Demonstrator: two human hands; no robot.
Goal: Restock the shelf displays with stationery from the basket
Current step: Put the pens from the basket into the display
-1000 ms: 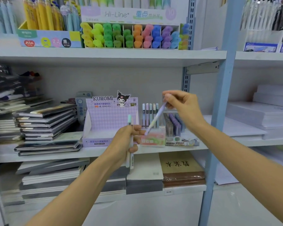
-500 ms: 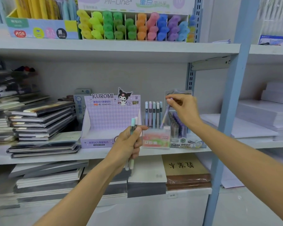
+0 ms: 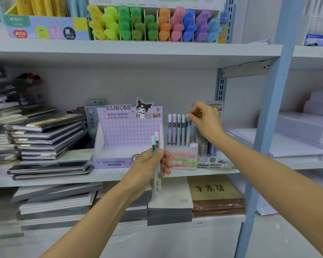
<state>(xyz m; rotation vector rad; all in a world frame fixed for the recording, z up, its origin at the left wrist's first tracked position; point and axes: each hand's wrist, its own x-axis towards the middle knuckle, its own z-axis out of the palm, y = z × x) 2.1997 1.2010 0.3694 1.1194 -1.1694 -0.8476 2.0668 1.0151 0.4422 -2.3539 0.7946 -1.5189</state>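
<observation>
We read this as the placing step of the restock. The right hand (image 3: pixel 206 121) is at the clear plastic pen holder with the pink-and-green "FRUIT SODA" front (image 3: pixel 183 159), which stands on the white middle shelf (image 3: pixel 213 173) between the lilac cardboard Kuromi display box (image 3: pixel 129 131) and a second clear holder of darker items (image 3: pixel 209 148). Its fingers (image 3: pixel 191 114) are curled and pinch the top end of a slim pale lavender pen (image 3: pixel 189 130), which stands nearly upright at the right end of the row of pastel pens (image 3: pixel 174 129) already in the holder. We cannot tell whether its tip has reached the bottom, because the frosted front hides it. The left hand (image 3: pixel 149 164) is lower, in front of the Kuromi box, its fingers (image 3: pixel 164 157) wrapped round 2 more slim pens (image 3: pixel 155 144), 1 with a teal cap and 1 with a pale pink cap, held upright with the caps above the fist. The pens look light, smooth and narrow, with darker middle bands and rounded caps. In our judgement the next move calls for letting the lavender pen go once it sits straight, then taking 1 pen from the left hand without knocking the standing row. The basket is not in view.
</observation>
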